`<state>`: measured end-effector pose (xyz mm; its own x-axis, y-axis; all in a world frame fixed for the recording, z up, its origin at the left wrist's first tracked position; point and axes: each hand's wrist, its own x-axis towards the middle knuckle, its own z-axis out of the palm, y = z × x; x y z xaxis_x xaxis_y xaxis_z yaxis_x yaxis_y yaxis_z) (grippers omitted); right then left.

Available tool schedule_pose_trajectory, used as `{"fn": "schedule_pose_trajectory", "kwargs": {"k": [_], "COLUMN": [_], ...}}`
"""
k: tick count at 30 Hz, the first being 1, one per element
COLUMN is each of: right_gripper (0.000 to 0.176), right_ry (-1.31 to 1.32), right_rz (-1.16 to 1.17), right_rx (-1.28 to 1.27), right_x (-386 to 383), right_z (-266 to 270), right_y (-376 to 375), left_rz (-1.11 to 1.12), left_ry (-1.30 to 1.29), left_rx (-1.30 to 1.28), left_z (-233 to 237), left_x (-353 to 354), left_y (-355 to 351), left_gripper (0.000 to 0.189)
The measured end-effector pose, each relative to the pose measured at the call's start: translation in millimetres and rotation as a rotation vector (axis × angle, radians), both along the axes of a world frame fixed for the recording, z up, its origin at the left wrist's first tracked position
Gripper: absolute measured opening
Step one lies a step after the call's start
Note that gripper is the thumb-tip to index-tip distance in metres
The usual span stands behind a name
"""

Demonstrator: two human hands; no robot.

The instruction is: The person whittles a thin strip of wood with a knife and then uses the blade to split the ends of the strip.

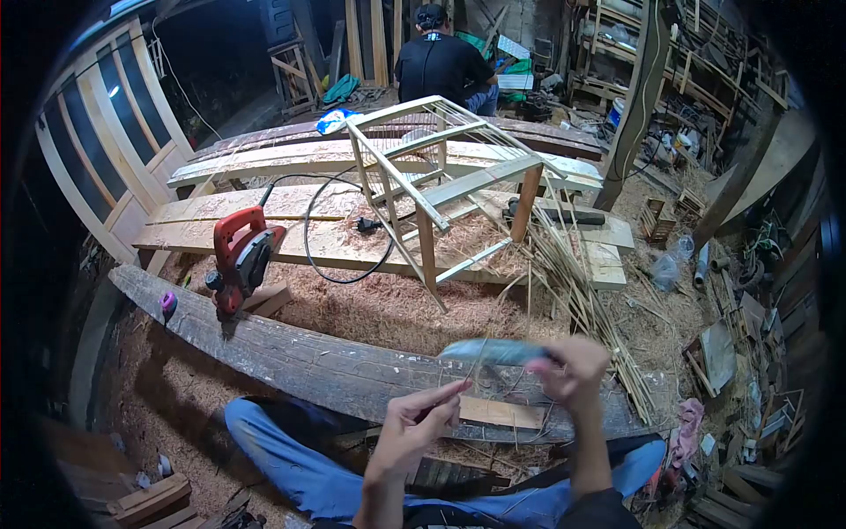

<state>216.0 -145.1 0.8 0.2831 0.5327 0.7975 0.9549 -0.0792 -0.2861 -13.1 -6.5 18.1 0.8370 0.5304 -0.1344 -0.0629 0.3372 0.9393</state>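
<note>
My right hand point(575, 374) is closed around the handle of a broad-bladed knife point(492, 352), smeared by motion, with its blade pointing left above the dark worn plank point(352, 368). Lower and to the left, my left hand point(423, 418) pinches a thin bamboo strip point(477, 368) that rises from the fingertips and crosses the blade in this view. Beneath the hands, a short pale board point(504, 413) lies on the plank. Many similar long strips point(589, 304) are heaped beyond my right hand, beside a wooden frame with thin bars point(480, 187).
A red electric planer point(240, 256) stands on the plank at left, its black cord looping behind. A pink roll point(168, 301) lies nearby. Thick boards point(308, 231) and wood shavings point(370, 304) spread ahead. Another person point(445, 66) sits at the back. A post point(636, 106) stands right.
</note>
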Motion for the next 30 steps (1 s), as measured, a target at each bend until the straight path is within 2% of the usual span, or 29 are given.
{"fn": "schedule_pose_trajectory", "kwargs": {"k": [3, 9, 16, 20, 25, 30], "right_gripper": [0.036, 0.041, 0.041, 0.042, 0.039, 0.042], "right_ry": [0.162, 0.129, 0.103, 0.094, 0.133, 0.038], "right_rz": [-0.299, -0.126, 0.208, 0.260, 0.245, 0.216], "right_rx": [-0.037, -0.021, -0.114, -0.212, -0.185, -0.180], "right_x": [25, 2, -23, -49, -53, -46], "right_z": [17, 15, 14, 14, 9, 9], "right_y": [-23, -18, -2, 8, 15, 9], "left_rz": [-0.023, 0.014, 0.009, 0.035, 0.050, -0.024], "left_ry": [0.065, -0.018, -0.082, -0.082, -0.035, -0.044], "left_rx": [-0.002, -0.042, -0.057, -0.090, -0.157, -0.098], "left_z": [4, -11, -17, -23, -23, -29], "left_x": [-6, 8, 9, 12, 8, 8], "left_y": [8, 9, 6, -1, -13, -9], "left_gripper": [0.032, 0.033, 0.036, 0.037, 0.041, 0.042]}}
